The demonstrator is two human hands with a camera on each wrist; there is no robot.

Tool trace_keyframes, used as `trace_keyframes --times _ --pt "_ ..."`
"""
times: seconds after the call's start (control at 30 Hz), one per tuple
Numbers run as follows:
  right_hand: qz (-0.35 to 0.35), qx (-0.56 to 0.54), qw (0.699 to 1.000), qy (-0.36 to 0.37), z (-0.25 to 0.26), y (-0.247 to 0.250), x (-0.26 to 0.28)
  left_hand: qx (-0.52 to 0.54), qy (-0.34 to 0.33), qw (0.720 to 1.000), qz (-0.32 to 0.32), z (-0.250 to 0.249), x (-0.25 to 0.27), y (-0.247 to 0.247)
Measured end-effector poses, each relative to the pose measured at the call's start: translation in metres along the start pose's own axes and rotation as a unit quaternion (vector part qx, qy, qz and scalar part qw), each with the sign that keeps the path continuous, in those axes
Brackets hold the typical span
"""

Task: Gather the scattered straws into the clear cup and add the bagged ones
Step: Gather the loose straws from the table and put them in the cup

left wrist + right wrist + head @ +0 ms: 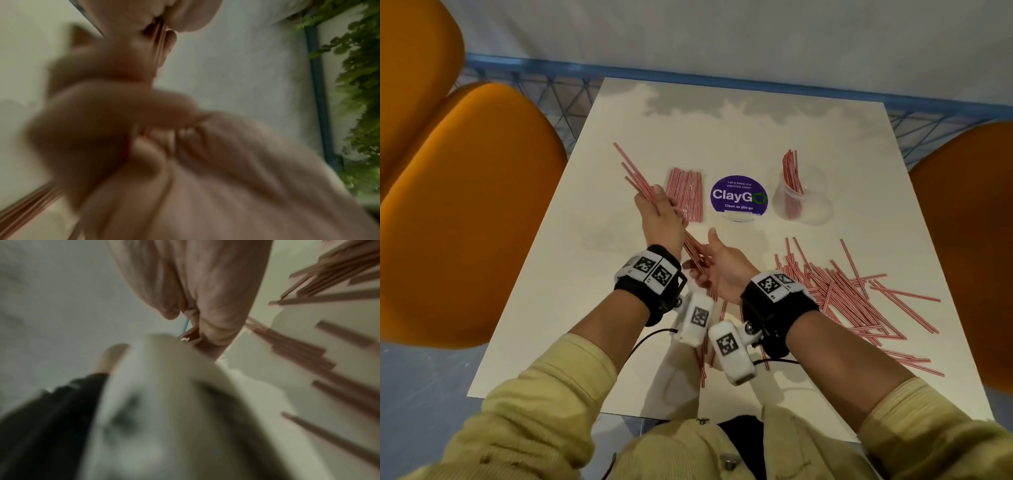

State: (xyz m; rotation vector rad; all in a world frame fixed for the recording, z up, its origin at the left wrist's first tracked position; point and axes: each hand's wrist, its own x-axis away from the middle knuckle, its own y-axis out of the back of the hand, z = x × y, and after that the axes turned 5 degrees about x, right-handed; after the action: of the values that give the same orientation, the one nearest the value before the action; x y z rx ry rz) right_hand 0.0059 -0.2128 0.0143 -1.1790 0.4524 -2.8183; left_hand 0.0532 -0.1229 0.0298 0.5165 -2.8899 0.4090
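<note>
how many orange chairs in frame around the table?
3. Two orange chairs on the left of the white table: a far one at the top-left corner and a nearer one. The third is at the right edge. More may lie out of view.

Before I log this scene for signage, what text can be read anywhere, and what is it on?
"Let's keep our pantries clean", small top line on the round purple sign on the table.
"ClayGO", large, on the same sign.
"Clean as you go", bottom line, same sign.
The wristband markers carry black-and-white patterns only, no words.
Both wrist views are too blurred to show any text.
</note>
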Motion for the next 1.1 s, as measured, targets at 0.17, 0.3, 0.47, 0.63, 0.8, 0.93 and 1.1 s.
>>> trace_keyframes --times 0.17,0.3,0.47,0.63,0.8,0.93,1.1 --pt "0.032 -0.031 0.999 0.018 0.010 -0.006 0.001 -0.036 -0.014 0.998 0.047 0.001 0.010 -0.003" --pt "0.037 -0.015 0.998 0.043 0.009 -0.001 0.001 -0.004 0.038 0.994 0.099 0.001 0.011 -0.004" --pt "-0.056 0.112 0.980 0.154 0.029 0.009 0.002 -0.026 0.087 0.973 0.213 0.008 0.022 0.000" --pt "-0.139 0.179 0.937 0.265 0.076 0.003 0.000 -0.066 0.147 0.941 0.298 0.013 0.039 0.000" --pt "-0.140 0.323 0.888 0.295 0.094 0.003 0.001 -0.103 0.159 0.922 0.338 0.013 0.045 -0.003" --pt "-0.099 0.430 0.859 0.259 0.080 0.004 0.001 -0.107 0.155 0.929 0.317 0.012 0.041 -0.005" --pt "-0.072 0.289 0.923 0.243 0.067 0.009 0.012 -0.005 0.161 0.961 0.227 0.010 0.031 -0.019"
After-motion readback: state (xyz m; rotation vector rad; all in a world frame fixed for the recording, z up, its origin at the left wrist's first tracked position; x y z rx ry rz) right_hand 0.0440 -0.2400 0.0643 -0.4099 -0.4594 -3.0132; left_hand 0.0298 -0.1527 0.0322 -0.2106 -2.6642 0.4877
